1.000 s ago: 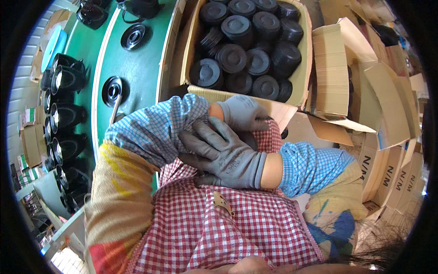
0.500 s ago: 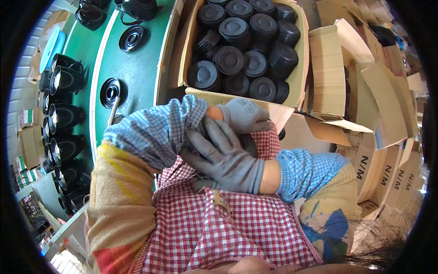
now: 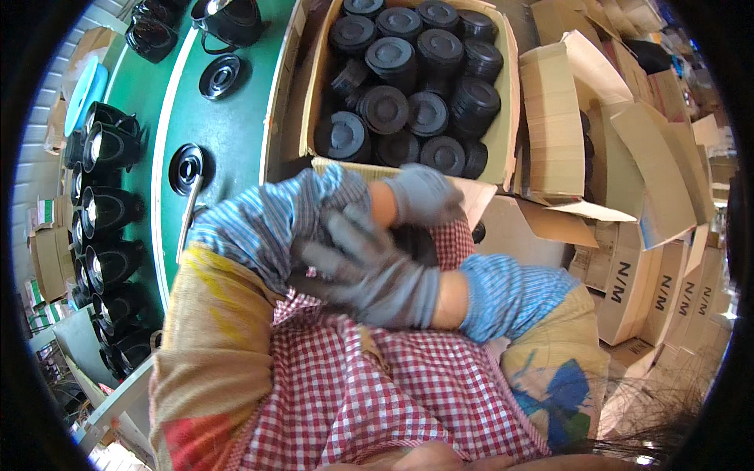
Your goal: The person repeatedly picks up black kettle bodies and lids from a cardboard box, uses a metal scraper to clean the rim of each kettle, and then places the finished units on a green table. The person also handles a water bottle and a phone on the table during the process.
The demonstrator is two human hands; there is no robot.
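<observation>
My arms cross in front of my red-and-white checked apron (image 3: 345, 392). My left hand (image 3: 424, 195), in a grey glove, is closed like a fist beyond the right hand, with nothing visible in it. Motion blurs my right hand (image 3: 369, 271), in a darker grey glove; its fingers are spread against the blue checked sleeve cover (image 3: 259, 216) on my left forearm. Another blue checked sleeve cover (image 3: 514, 290) is on my right forearm. A dark shape (image 3: 416, 243), mostly hidden by the hands, shows between them; its kind cannot be told.
Ahead stands a cardboard box (image 3: 506, 102) of stacked black round lids (image 3: 385, 110). Open cartons (image 3: 554, 118) are at the right. On the green table (image 3: 236, 118) at left lie a black lid (image 3: 220, 76), another black lid (image 3: 186, 169), a metal strip (image 3: 188, 220) and several black pots (image 3: 110, 212).
My right hand has slid left and slightly up along the left sleeve cover, and is now more blurred. The left hand stays closed. The view has shifted slightly.
</observation>
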